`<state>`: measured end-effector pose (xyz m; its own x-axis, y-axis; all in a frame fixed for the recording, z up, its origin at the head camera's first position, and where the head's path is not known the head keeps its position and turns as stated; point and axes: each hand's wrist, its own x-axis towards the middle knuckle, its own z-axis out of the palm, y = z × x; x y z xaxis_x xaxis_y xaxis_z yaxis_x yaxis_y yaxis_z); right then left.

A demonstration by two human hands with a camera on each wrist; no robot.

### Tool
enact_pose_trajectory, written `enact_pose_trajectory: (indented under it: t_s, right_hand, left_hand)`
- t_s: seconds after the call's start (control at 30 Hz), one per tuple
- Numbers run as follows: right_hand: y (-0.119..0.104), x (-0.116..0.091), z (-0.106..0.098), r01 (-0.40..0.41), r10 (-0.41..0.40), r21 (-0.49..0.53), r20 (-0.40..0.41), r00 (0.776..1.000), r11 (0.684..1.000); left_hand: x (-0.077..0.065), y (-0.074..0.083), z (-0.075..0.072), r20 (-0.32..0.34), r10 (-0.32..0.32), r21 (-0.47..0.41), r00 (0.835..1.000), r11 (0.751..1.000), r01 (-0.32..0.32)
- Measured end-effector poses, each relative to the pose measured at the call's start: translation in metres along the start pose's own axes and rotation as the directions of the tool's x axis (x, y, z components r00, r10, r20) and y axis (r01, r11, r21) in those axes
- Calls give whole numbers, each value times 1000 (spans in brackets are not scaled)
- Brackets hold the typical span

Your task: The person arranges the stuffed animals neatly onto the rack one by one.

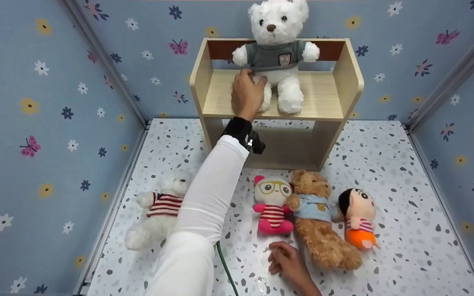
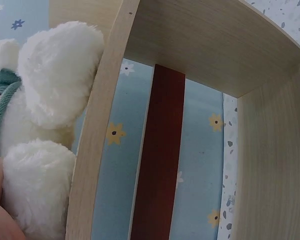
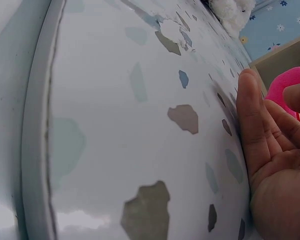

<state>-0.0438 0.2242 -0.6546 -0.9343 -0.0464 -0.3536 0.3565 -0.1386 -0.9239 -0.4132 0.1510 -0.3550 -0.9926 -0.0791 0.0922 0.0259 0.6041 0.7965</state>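
Note:
A white teddy bear (image 1: 289,92) in a grey-green shirt sits on the upper board of a small wooden shelf (image 1: 323,96). My left hand (image 1: 247,93) grips it at the hip and upper leg on its left side in the head view. Part of that hand (image 2: 0,215) shows beside the bear's fluffy leg (image 2: 40,185) in the left wrist view. Low in the head view, my right hand (image 1: 288,263) rests on the speckled table with fingers loosely bent, holding nothing. Just beyond it sits a pink panda doll (image 1: 275,205) with yellow glasses.
A brown teddy bear (image 1: 319,230) in a blue shirt lies right of the panda doll, beside a black-haired doll (image 1: 360,218) in orange. Partly behind my left sleeve lies another white bear (image 1: 165,209) in red stripes. A green cable (image 1: 225,267) runs across the table (image 1: 401,230).

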Motion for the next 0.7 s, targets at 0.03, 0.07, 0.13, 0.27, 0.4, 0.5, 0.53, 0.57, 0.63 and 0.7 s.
enact_pose_trajectory:
  t_s: [0.03,0.07,0.13,0.27,0.4,0.5,0.53,0.57,0.63,0.7]
  right_hand:
    - [1,0,0,5,-5,4,5,1000,1000]
    - [1,0,0,10,-10,8,9,1000,1000]
    - [2,0,-1,18,-18,14,16,1000,1000]
    - [4,1,-2,34,-35,11,26,999,999]
    - [4,2,-2,13,-13,-8,18,1000,1000]
    - [3,2,-2,-3,3,-21,5,1000,1000]
    - [3,1,-1,-2,2,-27,0,1000,1000]
    - [2,1,-1,3,-3,-33,-3,1000,999]
    - [1,-1,0,3,-3,-37,-14,1000,999]
    - [0,-2,1,0,-1,-38,-22,1000,999]
  left_hand:
    - [-2,-1,-1,-1,8,-4,1000,1000,-8]
    - [-3,-2,-3,-3,17,-9,1000,1000,-17]
    - [-6,-4,-5,-11,41,-26,999,999,-41]
    - [-15,-8,-12,-46,106,-72,993,991,-109]
    - [-28,-14,-21,-96,164,-131,982,976,-176]
    - [-43,-18,-28,-135,197,-195,971,956,-221]
    - [-49,-19,-30,-148,208,-217,967,947,-237]
    - [-56,-21,-32,-164,224,-238,961,936,-259]
    - [-69,-24,-34,-191,245,-272,950,917,-292]
    - [-84,-28,-36,-217,276,-288,937,898,-331]
